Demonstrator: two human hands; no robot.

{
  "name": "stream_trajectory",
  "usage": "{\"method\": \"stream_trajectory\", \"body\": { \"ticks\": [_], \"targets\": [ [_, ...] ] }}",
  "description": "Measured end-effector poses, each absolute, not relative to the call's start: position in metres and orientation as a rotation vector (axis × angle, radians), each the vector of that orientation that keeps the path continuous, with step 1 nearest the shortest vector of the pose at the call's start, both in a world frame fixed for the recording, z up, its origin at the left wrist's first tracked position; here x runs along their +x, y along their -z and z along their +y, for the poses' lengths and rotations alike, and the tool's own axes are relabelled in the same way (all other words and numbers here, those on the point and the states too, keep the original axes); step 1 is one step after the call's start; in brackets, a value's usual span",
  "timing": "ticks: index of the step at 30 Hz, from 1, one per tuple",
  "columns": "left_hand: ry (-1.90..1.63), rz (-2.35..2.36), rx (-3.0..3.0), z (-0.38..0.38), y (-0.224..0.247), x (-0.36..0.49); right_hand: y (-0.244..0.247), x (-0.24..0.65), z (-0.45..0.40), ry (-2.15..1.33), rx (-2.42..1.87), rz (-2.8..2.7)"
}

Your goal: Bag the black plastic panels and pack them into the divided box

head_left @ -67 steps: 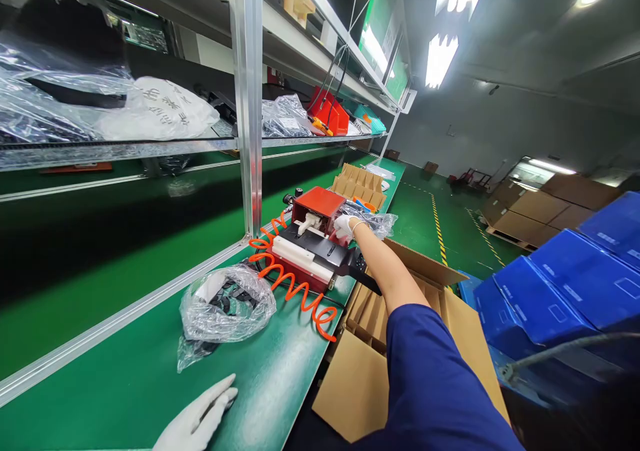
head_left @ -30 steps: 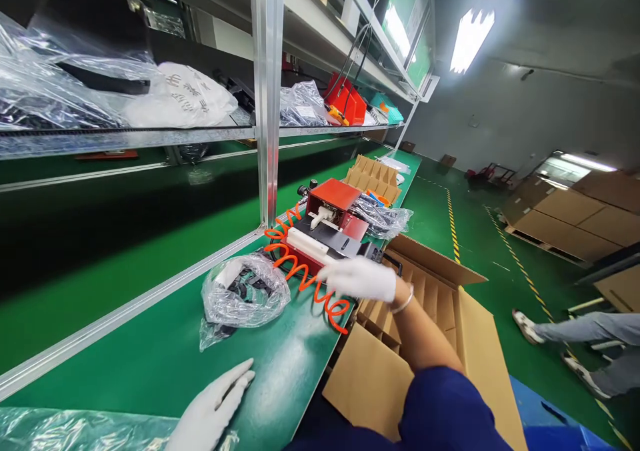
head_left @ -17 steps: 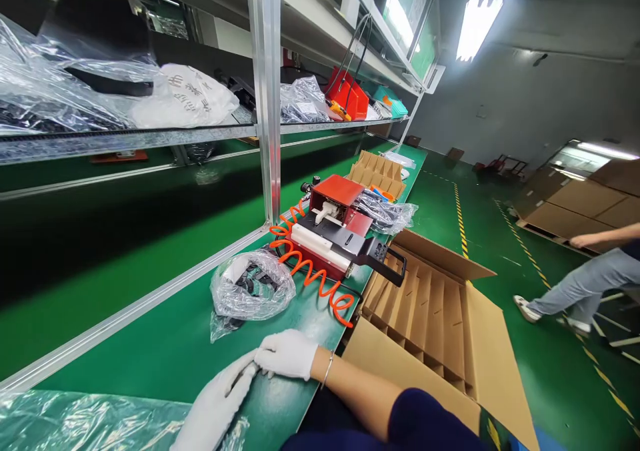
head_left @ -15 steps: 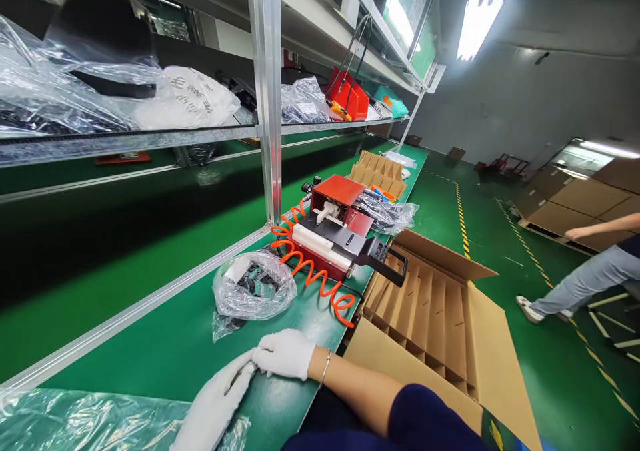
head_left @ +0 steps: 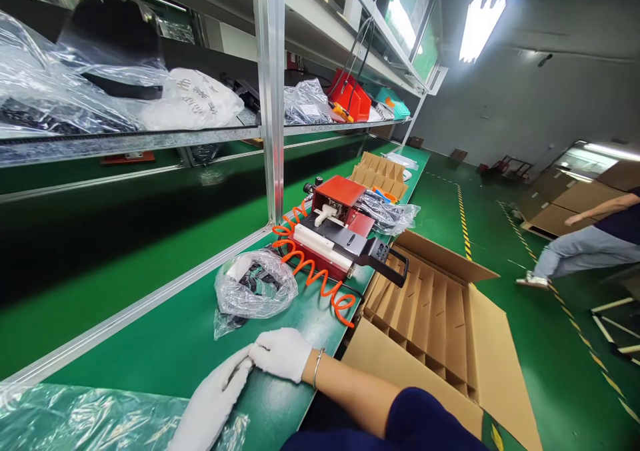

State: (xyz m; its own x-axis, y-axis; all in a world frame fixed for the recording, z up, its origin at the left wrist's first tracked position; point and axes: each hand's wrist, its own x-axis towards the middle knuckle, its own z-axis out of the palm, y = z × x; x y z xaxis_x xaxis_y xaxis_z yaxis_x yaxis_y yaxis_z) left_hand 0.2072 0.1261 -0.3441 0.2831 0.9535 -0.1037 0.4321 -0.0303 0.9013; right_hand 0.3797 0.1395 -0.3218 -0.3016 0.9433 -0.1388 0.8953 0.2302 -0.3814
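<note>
Both my hands wear white gloves and meet at the fingertips over the green bench (head_left: 125,364). My left hand (head_left: 215,397) comes in from the bottom, its fingers together. My right hand (head_left: 281,354) is closed, its fingertips against the left ones. Anything between them is too small or hidden to make out. Just beyond the hands lies a clear bag (head_left: 255,284) with black parts in it. Farther along stands a red device (head_left: 340,191) with a black handled part (head_left: 370,251) on it and a coiled orange hose (head_left: 310,271) beside it.
An open carton (head_left: 490,344) with cardboard dividers stands at the bench's right edge. Plastic film (head_left: 90,417) lies at the lower left. A metal post (head_left: 271,104) and a shelf with bags and a red bin (head_left: 350,97) rise behind. At far right a person (head_left: 590,237) is walking.
My joined hands have shifted very slightly to the left. The view has moved a little, and the person at far right has changed stride.
</note>
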Motion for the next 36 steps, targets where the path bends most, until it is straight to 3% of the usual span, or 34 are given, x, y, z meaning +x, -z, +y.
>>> {"method": "stream_trajectory", "body": {
  "ticks": [26, 30, 36],
  "targets": [
    [-0.717, 1.295, 1.632, 0.126, 0.339, 0.209, 0.323, 0.376, 0.139, -0.556, -1.754, -2.33],
    [-0.678, 1.306, 1.64, 0.125, 0.335, 0.209, 0.303, 0.388, 0.129, -0.591, -1.619, -2.302],
    [-0.598, 1.388, 1.605, 0.119, 0.322, 0.209, 0.223, 0.533, 0.13, 0.106, -1.643, -1.317]
  ]
}}
